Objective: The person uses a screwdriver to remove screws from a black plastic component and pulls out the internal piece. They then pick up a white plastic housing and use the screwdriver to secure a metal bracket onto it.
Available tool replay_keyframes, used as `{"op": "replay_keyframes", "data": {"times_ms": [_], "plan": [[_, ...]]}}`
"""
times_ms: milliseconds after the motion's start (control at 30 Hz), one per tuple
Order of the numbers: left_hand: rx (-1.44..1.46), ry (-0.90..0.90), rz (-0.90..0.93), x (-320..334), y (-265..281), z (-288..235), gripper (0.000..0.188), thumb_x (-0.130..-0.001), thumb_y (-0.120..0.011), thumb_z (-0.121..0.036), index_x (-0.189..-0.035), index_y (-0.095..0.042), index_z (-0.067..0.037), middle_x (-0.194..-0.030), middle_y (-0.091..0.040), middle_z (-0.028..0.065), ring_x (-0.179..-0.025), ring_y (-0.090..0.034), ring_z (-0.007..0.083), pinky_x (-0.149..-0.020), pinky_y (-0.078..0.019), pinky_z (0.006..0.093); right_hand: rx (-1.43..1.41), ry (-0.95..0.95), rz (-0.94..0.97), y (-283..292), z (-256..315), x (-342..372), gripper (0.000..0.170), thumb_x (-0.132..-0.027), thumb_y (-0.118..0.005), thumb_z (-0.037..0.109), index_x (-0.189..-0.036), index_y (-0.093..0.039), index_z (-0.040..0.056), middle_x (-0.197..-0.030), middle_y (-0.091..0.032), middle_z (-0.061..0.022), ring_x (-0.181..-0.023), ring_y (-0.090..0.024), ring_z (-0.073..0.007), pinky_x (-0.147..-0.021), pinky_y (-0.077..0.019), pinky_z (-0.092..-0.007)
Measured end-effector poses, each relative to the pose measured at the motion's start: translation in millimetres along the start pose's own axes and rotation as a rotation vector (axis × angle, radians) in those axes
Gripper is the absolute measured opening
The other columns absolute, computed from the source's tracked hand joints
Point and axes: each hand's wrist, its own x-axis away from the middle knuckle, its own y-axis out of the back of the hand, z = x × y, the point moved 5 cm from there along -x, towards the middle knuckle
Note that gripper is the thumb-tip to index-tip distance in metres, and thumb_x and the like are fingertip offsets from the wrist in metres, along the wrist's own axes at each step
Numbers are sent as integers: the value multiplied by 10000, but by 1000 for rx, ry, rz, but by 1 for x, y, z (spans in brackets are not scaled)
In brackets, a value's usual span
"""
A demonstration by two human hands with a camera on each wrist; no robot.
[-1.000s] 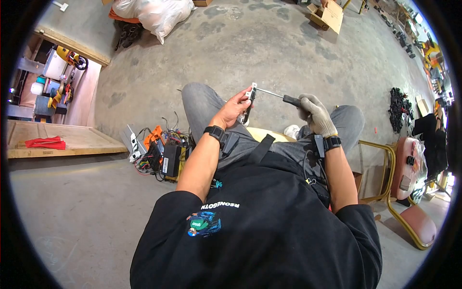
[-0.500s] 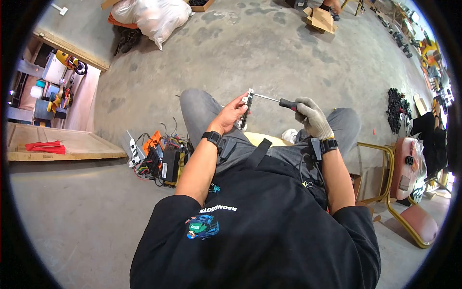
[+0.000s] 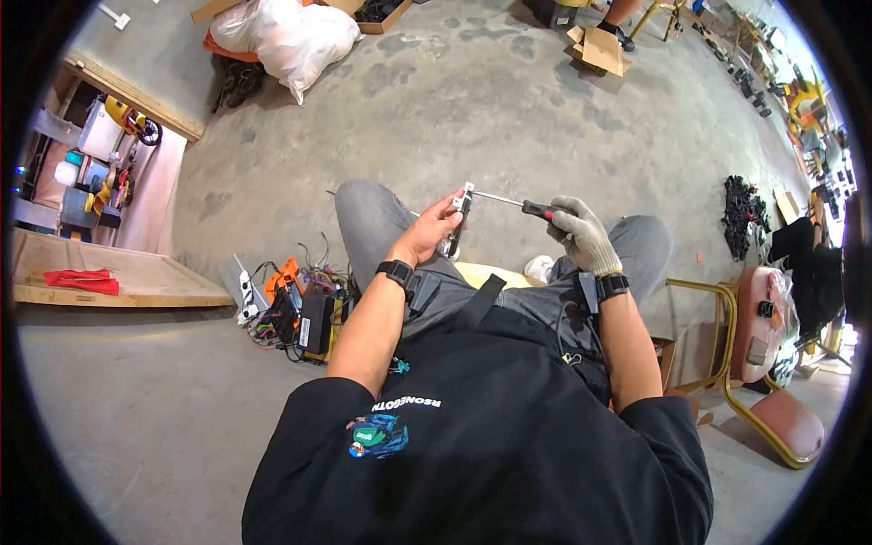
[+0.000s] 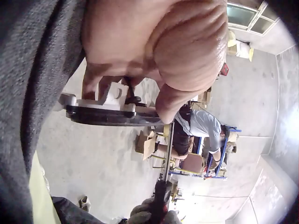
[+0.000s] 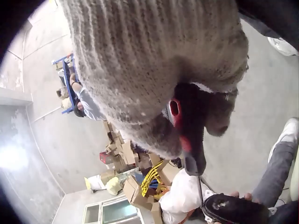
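Observation:
My bare left hand [image 3: 425, 236] grips a narrow black-and-white part [image 3: 460, 218] between thumb and fingers, above my lap. In the left wrist view, white tabs with a slot line the part's dark strip [image 4: 100, 116]. On my right hand [image 3: 586, 238] is a knitted glove, and its fingers hold a screwdriver [image 3: 538, 210] by the black-and-red handle. The metal shaft runs across to the part's upper end, with the tip right at it in the head view. In the right wrist view, the gloved fingers curl round the handle [image 5: 191, 133]; the part's dark face [image 5: 233, 208] lies beyond the tip.
Left of my legs lies a pile of cables and a black box [image 3: 316, 320]. A metal-framed chair [image 3: 727, 363] stands at the right, with a black heap [image 3: 745, 218] beyond it. Ahead on the floor are white bags [image 3: 313, 45] and an open carton [image 3: 599, 50] near another person's leg.
The head view has tilted, so both hands appear slightly lower and further left. The screwdriver stays against the part's end, while more of its red handle now shows between the gloved fingers.

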Motion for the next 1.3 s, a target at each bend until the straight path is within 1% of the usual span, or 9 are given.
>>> {"op": "replay_keyframes", "data": {"times_ms": [67,167,267,433,533,667,933,1133,1300], "plan": [[-5,-15,7,-3,1,1,578,-1007,-569,-111,-1543,-383,-221,-1092,-568,-14,-976,-552,112,-867,-441,272,30,38,15,1,1,-1,316,-983,-614,313,-1096,-599,18,-849,-624,-68,-688,-607,-125,-594,-509,-220],[-16,-19,10,-3,1,3,573,-1012,-560,-110,-1543,-383,-229,-1090,-567,-16,-975,-553,111,-852,-439,265,28,-208,36,3,-17,-1,404,-997,-579,402,-1134,-612,23,-820,-633,-61,-625,-590,-124,-536,-492,-233],[-25,-20,10,-3,2,3,574,-1013,-561,-119,-1544,-381,-239,-1090,-568,-18,-976,-553,110,-840,-436,260,105,-155,48,7,-13,-3,418,-1009,-547,416,-1142,-619,26,-801,-635,-57,-586,-571,-122,-510,-488,-259],[-14,-2,15,-3,2,4,579,-1010,-566,-131,-1545,-379,-247,-1096,-567,-21,-976,-555,114,-834,-436,260,-12,15,56,11,-8,-8,343,-935,-650,163,-1208,-580,-30,-981,-601,-89,-783,-602,-151,-712,-547,-275],[-2,0,12,-2,1,2,577,-1009,-565,-128,-1545,-381,-238,-1111,-563,-21,-979,-557,123,-863,-446,271,-58,-21,90,5,-5,-4,359,-930,-670,169,-1211,-570,-30,-1018,-600,-101,-812,-614,-162,-734,-562,-292],[36,4,-7,-2,-1,0,569,-1010,-565,-129,-1542,-386,-220,-1121,-557,-22,-983,-558,129,-897,-452,287,-22,-277,132,3,-11,0,382,-980,-617,288,-1206,-565,-16,-939,-664,-123,-665,-612,-148,-602,-526,-269],[-19,3,36,-8,7,8,579,-1015,-579,-170,-1548,-367,-251,-1154,-571,-37,-1008,-602,140,-846,-493,307,-36,36,-23,3,1,-2,303,-975,-619,237,-1176,-602,10,-916,-609,-79,-694,-610,-143,-622,-534,-268],[10,4,19,-8,5,7,579,-1016,-573,-165,-1549,-364,-253,-1142,-581,-24,-1001,-605,142,-837,-494,299,-98,-232,189,10,-14,-7,275,-982,-607,210,-1163,-599,4,-906,-618,-86,-685,-625,-148,-622,-532,-265],[13,3,32,-10,8,10,573,-1017,-570,-165,-1547,-368,-245,-1126,-602,-14,-1005,-611,148,-832,-500,292,-52,12,-20,2,-2,-5,347,-1018,-562,316,-1174,-606,8,-876,-632,-93,-627,-608,-135,-558,-511,-252]]}}
